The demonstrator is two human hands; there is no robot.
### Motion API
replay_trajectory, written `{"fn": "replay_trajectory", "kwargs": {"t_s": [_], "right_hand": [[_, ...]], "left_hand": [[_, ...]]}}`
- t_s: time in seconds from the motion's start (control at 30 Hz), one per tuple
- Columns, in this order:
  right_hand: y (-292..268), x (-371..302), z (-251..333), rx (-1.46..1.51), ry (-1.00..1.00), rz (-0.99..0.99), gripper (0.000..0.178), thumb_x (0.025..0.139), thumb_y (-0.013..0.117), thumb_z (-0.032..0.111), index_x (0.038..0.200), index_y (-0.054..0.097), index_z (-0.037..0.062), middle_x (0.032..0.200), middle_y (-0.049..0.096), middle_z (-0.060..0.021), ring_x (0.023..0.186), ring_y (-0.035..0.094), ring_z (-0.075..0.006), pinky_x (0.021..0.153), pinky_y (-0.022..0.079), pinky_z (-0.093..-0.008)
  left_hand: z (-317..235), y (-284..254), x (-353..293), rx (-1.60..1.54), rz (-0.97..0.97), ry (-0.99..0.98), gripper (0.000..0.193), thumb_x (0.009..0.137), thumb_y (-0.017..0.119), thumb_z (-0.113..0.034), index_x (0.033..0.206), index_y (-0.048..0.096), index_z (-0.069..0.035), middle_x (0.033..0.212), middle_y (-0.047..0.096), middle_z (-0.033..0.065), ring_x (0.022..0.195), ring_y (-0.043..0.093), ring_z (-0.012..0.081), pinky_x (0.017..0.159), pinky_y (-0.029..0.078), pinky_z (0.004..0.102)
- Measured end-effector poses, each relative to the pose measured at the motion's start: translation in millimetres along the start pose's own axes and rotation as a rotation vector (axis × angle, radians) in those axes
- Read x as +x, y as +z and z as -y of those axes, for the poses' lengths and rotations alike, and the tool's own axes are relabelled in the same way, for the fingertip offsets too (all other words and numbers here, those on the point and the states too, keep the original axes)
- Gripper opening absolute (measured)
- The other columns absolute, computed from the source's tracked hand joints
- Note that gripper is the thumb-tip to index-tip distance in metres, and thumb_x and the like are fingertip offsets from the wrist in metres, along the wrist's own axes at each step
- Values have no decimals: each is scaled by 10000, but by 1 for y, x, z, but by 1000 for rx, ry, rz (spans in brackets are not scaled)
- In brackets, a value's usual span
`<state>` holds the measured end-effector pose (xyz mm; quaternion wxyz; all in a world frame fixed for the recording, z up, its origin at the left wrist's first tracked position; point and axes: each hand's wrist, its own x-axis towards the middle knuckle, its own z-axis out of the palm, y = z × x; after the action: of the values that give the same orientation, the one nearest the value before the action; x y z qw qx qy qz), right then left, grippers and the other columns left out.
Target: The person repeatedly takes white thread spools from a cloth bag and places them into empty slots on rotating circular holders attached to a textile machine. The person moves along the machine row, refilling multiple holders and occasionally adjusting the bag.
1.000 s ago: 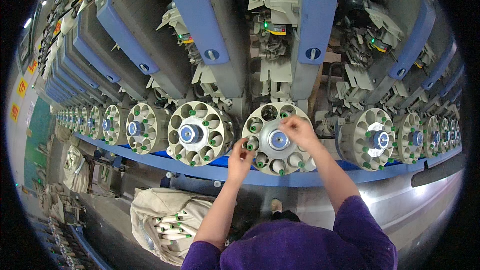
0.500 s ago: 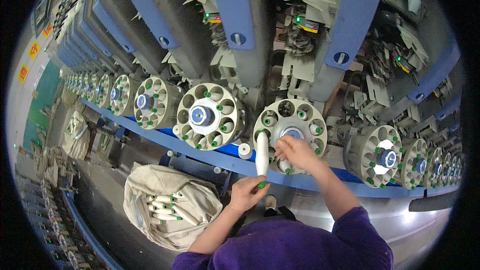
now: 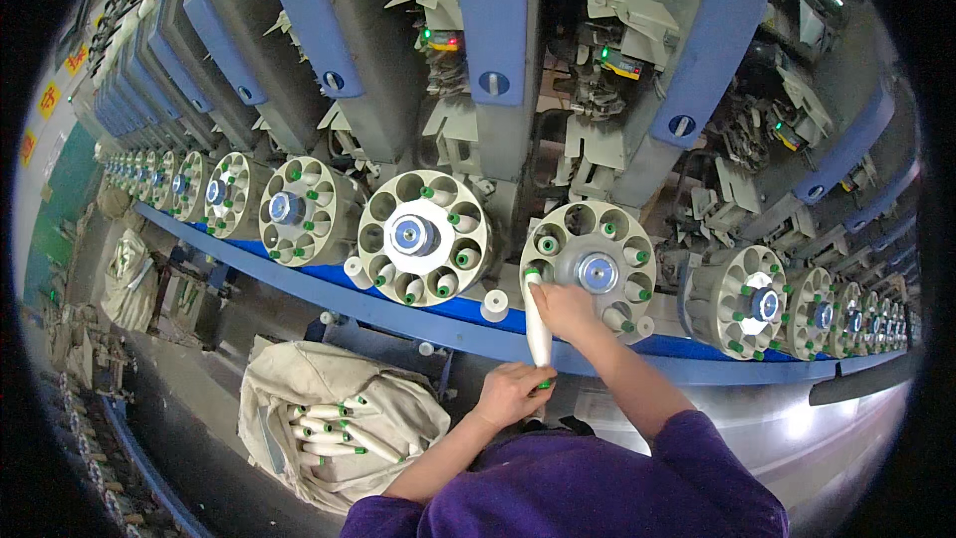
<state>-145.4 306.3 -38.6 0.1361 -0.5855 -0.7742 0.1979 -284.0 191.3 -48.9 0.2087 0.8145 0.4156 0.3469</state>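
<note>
A long white yarn bobbin (image 3: pixel 539 324) with green ends stands tilted in front of a round cream bobbin magazine (image 3: pixel 645 229). My left hand (image 3: pixel 510 394) is closed around its lower end, with the green tip showing past the fingers. Right beside the bobbin's upper part, at the magazine's lower left, is my right hand (image 3: pixel 566 311). Its fingers are curled in and partly hidden, so what they pinch cannot be made out. Other green-tipped bobbins sit in the magazine's pockets around a blue hub (image 3: pixel 597 274).
An open cloth sack (image 3: pixel 269 374) of green-tipped bobbins lies at lower left. Another loaded magazine (image 3: pixel 373 204) stands left, and one more (image 3: pixel 702 304) right. A blue rail (image 3: pixel 438 331) runs below the row. A small white spool (image 3: pixel 495 305) sits near the rail.
My right hand has moved left from in front of the magazine's hub to the bobbin's side. My left hand still grips the bobbin's lower end. The whole view has shifted slightly.
</note>
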Motion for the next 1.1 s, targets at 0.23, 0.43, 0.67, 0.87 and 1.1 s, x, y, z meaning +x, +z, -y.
{"fn": "replay_trajectory", "kwargs": {"t_s": [0.23, 0.43, 0.67, 0.87, 1.1], "right_hand": [[-7, -20, -25, 326, 51, 54, 213, 902, 487, 225, 979, 467, 27, 869, 591, -166, 683, 591, -277, 627, 481, -413], [-82, -48, -26, 1243, 240, 77, 145, 934, 452, 222, 934, 421, 81, 702, 490, -35, 580, 505, -127, 581, 511, -327], [-124, -51, -23, 1253, 63, -262, 155, 944, 432, 195, 844, 381, 87, 631, 427, -6, 508, 393, -80, 557, 517, -315], [-87, -30, -11, 833, 43, 78, 208, 944, 442, 249, 935, 500, 50, 782, 575, -38, 688, 536, -93, 691, 466, -264], [-75, -15, -71, 418, -96, -168, 192, 821, 606, 236, 867, 600, 50, 1061, 566, -103, 950, 544, -210, 819, 426, -326]], "left_hand": [[-4, 5, 2, -338, -33, -309, 187, 733, 691, -186, 898, 617, -139, 616, 563, 37, 559, 569, 152, 530, 469, 295], [12, 14, 31, -1022, -365, -552, 370, 865, 578, -204, 1172, 433, -56, 894, 596, 67, 789, 550, 141, 701, 435, 275], [12, 39, 71, 239, -116, -241, 217, 765, 606, -206, 935, 623, -73, 1040, 526, 130, 1014, 458, 276, 881, 309, 474], [-26, 3, 100, -22, -164, -218, 217, 856, 461, -235, 880, 599, -70, 943, 561, 130, 936, 478, 331, 789, 335, 503], [61, -67, 39, -218, -509, -416, 318, 819, 586, -179, 1102, 522, -49, 1069, 543, 166, 1034, 487, 326, 903, 361, 378]]}}
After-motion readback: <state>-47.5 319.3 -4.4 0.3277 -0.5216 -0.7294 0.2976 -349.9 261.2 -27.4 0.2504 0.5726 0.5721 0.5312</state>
